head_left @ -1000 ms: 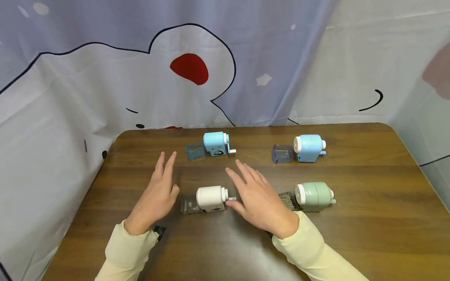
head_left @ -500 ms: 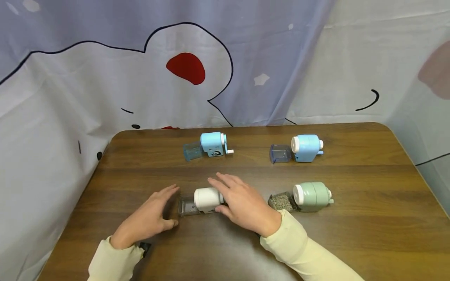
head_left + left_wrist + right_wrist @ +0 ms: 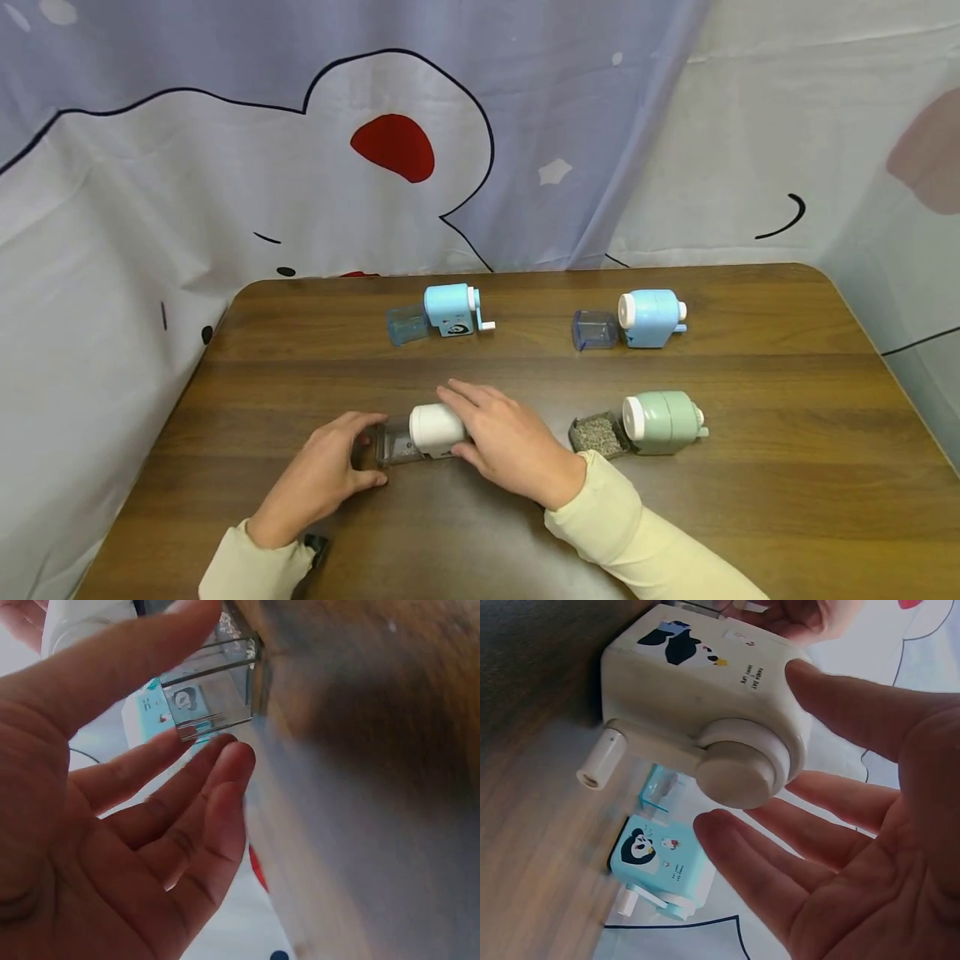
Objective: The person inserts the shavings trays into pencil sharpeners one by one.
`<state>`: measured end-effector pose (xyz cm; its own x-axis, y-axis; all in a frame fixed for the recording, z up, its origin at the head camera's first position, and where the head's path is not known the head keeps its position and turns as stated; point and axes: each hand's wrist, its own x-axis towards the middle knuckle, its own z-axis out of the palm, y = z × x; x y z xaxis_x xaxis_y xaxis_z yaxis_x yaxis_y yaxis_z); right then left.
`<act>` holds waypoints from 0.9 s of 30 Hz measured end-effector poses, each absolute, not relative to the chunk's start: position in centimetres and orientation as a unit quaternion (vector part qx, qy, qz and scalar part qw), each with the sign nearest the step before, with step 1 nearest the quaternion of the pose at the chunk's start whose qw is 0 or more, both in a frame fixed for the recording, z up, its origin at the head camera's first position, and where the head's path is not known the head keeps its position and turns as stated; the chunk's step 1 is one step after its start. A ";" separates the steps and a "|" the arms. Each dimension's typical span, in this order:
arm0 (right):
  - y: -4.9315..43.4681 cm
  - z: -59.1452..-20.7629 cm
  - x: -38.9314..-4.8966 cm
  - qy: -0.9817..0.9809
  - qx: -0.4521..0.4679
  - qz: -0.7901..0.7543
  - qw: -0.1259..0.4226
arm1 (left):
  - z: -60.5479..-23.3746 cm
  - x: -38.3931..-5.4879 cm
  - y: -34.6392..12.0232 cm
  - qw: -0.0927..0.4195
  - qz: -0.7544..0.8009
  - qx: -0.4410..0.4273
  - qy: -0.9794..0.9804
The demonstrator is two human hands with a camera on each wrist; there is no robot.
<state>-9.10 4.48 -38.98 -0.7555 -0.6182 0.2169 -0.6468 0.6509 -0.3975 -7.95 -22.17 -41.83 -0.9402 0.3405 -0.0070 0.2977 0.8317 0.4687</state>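
A white hand-crank pencil sharpener (image 3: 437, 427) lies in the middle of the table, its clear shavings drawer (image 3: 399, 442) pulled out to the left. My right hand (image 3: 513, 442) holds its crank side, thumb on the near side and fingers over the far side. In the right wrist view the thumb touches the white sharpener body (image 3: 697, 690), and its crank handle (image 3: 602, 759) hangs free. My left hand (image 3: 318, 467) reaches around the drawer's outer end, thumb and fingers spread on either side. In the left wrist view the fingertips are right at the clear drawer (image 3: 217, 686).
A green sharpener (image 3: 663, 422) stands to the right, its drawer (image 3: 600, 435) full of shavings. Further back are a light-blue panda sharpener (image 3: 450, 310) and a blue sharpener (image 3: 651, 318), both with drawers pulled out. A patterned curtain (image 3: 300, 167) hangs behind the wooden table (image 3: 787, 417).
Both hands have come down to the white sharpener: the right moved left onto its body, the left lowered and closed in around the drawer. The camera view shifted slightly.
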 end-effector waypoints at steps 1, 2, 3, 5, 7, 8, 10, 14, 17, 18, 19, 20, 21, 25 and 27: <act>4.5 -39.1 -9.1 -0.907 0.350 0.231 0.034 | -41.9 -8.0 -22.1 0.040 0.239 0.164 0.956; 4.5 -39.1 -9.1 -0.906 0.353 0.231 0.037 | -41.9 -8.0 -22.1 0.036 0.240 0.161 0.957; 4.5 -39.2 -9.1 -0.905 0.355 0.232 0.040 | -41.9 -8.1 -22.1 0.032 0.242 0.159 0.957; 4.5 -39.3 -9.2 -0.904 0.358 0.231 0.044 | -41.9 -8.2 -22.0 0.027 0.242 0.159 0.957; 4.5 -39.4 -9.2 -0.904 0.359 0.229 0.048 | -41.9 -8.3 -21.9 0.025 0.241 0.157 0.958; 4.5 -39.5 -9.3 -0.904 0.360 0.228 0.049 | -41.9 -8.3 -21.8 0.024 0.240 0.156 0.958; 4.5 -39.6 -9.3 -0.904 0.361 0.226 0.050 | -41.9 -8.3 -21.8 0.022 0.238 0.155 0.959; 4.5 -39.7 -9.4 -0.903 0.362 0.225 0.050 | -42.0 -8.5 -21.6 0.013 0.239 0.153 0.959; 4.5 -39.7 -9.4 -0.903 0.362 0.225 0.048 | -42.0 -8.5 -21.5 0.009 0.240 0.153 0.959; 4.5 -39.7 -9.4 -0.903 0.362 0.225 0.047 | -42.0 -8.6 -21.4 0.009 0.239 0.153 0.959; 4.5 -39.7 -9.4 -0.904 0.361 0.225 0.046 | -42.0 -8.6 -21.4 0.009 0.239 0.153 0.959; 4.5 -39.7 -9.3 -0.904 0.360 0.226 0.045 | -42.0 -8.6 -21.3 0.010 0.239 0.153 0.959; 4.5 -39.7 -9.3 -0.904 0.360 0.226 0.044 | -42.0 -8.7 -21.2 0.011 0.240 0.153 0.959; 4.5 -39.7 -9.3 -0.904 0.357 0.230 0.044 | -42.0 -8.7 -21.0 0.015 0.240 0.149 0.959; 4.5 -39.7 -9.3 -0.904 0.355 0.233 0.044 | -41.9 -8.6 -20.9 0.016 0.239 0.148 0.960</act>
